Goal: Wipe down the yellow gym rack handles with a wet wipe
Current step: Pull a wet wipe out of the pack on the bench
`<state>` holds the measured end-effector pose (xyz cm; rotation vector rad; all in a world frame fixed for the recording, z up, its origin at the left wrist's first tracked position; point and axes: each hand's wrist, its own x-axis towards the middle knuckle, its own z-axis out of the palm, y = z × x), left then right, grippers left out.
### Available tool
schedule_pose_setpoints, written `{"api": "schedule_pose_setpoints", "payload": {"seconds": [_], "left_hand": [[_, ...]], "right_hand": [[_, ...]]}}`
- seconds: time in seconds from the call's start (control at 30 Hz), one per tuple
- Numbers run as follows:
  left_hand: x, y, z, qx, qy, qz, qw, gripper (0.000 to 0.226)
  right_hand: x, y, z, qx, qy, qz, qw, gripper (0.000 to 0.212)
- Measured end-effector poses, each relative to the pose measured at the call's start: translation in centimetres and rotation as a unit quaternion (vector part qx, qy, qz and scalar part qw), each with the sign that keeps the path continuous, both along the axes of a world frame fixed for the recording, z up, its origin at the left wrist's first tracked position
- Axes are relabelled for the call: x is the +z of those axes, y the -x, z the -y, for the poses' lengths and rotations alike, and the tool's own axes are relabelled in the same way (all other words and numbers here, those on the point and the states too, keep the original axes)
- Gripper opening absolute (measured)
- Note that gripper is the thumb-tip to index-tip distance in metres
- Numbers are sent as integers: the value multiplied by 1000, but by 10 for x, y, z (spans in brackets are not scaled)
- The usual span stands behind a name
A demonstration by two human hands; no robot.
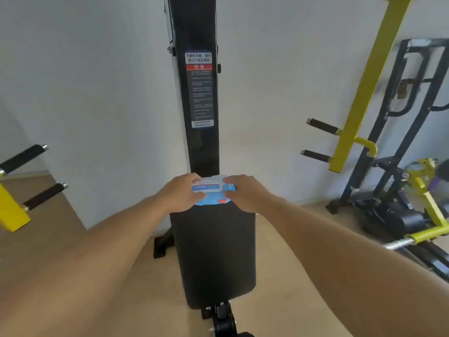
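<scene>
A blue and white wet wipe pack [211, 193] lies at the far end of a black padded seat [216, 254]. My left hand [181, 193] grips the pack's left side, thumb curled on its front edge. My right hand [244, 192] holds its right side, fingers curled over the top. A yellow rack arm [366, 86] slants up at the right, with two black-gripped handles [322, 126] [315, 156] sticking out leftward. Another yellow arm [12, 210] sits at the left edge with two black handles [24, 158] [45, 197].
A tall black column [198, 83] with a warning label [201, 90] rises behind the seat against a white wall. A black and yellow machine frame [398, 190] fills the right side. The floor [97, 239] is tan wood.
</scene>
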<state>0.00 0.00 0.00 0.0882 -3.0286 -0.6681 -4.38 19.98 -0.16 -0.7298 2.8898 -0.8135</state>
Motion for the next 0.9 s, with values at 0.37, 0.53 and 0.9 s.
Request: {"api": "schedule_pose_setpoints", "payload": {"seconds": [0.37, 0.53, 0.9], "left_hand": [[-35, 34, 12, 32, 110, -17, 993, 68], [-44, 35, 5, 81, 100, -29, 991, 79], [-43, 17, -8, 132, -65, -85, 985, 106]], "right_hand": [[-14, 43, 55, 35, -117, 12, 992, 41], [-7, 61, 62, 90, -212, 7, 973, 43], [3, 23, 43, 100, -19, -76, 992, 42]]}}
